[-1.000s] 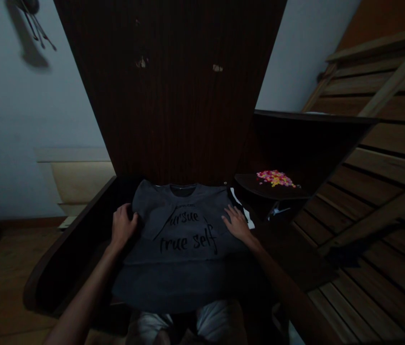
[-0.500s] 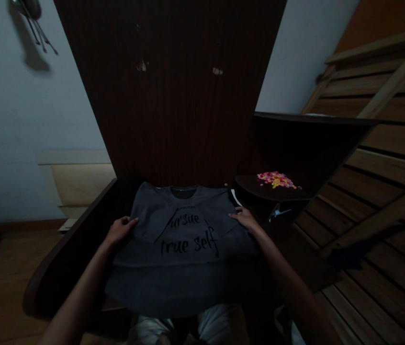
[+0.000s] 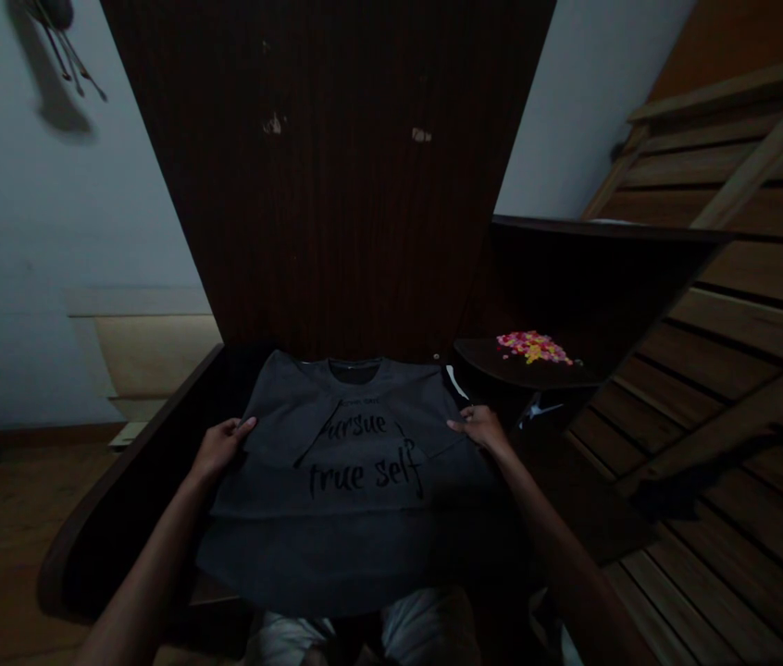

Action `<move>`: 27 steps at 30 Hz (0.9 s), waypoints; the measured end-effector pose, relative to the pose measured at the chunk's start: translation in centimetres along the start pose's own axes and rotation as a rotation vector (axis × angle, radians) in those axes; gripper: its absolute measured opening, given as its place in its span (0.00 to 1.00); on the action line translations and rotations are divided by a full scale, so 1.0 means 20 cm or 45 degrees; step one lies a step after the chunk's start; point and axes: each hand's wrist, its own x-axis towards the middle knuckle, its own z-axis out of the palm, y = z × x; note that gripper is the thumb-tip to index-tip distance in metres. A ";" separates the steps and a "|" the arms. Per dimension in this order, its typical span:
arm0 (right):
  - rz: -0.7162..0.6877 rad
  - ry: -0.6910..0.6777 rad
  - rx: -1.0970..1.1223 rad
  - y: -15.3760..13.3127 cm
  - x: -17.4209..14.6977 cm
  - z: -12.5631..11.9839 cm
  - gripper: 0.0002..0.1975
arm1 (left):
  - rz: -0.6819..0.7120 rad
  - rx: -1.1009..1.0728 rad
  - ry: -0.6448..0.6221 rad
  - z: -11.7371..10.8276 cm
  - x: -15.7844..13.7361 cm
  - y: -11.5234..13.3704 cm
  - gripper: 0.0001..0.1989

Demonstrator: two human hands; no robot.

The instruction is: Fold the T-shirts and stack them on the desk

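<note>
A dark grey T-shirt [image 3: 364, 509] lies spread out before me, neckline at the far end, with black lettering on its front that reads in part "true self". Its lower edge hangs over the near side, close above my knees. My left hand [image 3: 219, 446] pinches the shirt's left edge near the sleeve, thumb on top. On the opposite side, my right hand [image 3: 481, 428] grips the right sleeve edge between thumb and fingers. The fabric looks fairly flat between both hands, with the sleeves lying over the front.
A dark wooden panel [image 3: 336, 185] rises behind the shirt. To the right, a small rounded shelf [image 3: 489, 359] bears a pile of pink and yellow pieces [image 3: 536, 347]. A dark side board [image 3: 106, 499] stands at left, and a slatted wooden frame [image 3: 745, 370] at far right.
My left hand has moved slightly outward to the left with the shirt's edge. My right hand has shifted a little to the right and down, and the shirt looks slightly wider.
</note>
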 end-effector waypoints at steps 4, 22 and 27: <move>-0.025 -0.081 -0.205 -0.06 0.08 -0.01 0.15 | 0.040 -0.016 -0.062 0.01 0.03 0.01 0.29; 0.175 0.029 0.274 -0.19 0.44 0.17 0.17 | 0.128 -0.011 0.048 0.04 0.08 -0.07 0.30; 0.157 0.036 0.099 -0.22 0.49 0.18 0.09 | 0.112 -0.007 0.035 0.05 0.07 -0.09 0.31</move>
